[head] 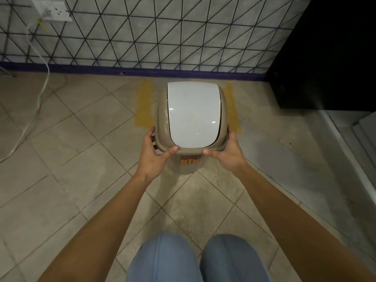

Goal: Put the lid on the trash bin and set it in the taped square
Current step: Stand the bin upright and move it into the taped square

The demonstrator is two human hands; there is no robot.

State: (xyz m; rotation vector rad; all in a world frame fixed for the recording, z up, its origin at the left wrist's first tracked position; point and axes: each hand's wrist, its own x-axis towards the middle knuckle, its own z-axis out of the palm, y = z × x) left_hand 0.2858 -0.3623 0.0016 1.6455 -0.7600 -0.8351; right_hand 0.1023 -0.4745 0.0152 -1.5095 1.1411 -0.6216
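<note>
A beige trash bin (189, 166) with an orange label stands on the tiled floor near the wall. Its beige lid (162, 110) with a white swing flap (193, 112) sits on top of it. My left hand (155, 153) grips the lid's near left corner, thumb on the front edge. My right hand (225, 151) grips the near right corner the same way. Yellow tape strips (145, 104) of the taped square show on the floor to the left and right of the bin; the bin hides the rest of the square.
A tiled wall with a purple baseboard (81, 68) runs just behind the bin. A white cable (39, 94) hangs from a wall socket (51, 10) at left. A black cabinet (325, 51) stands at right. My knees in blue trousers (195, 259) are below.
</note>
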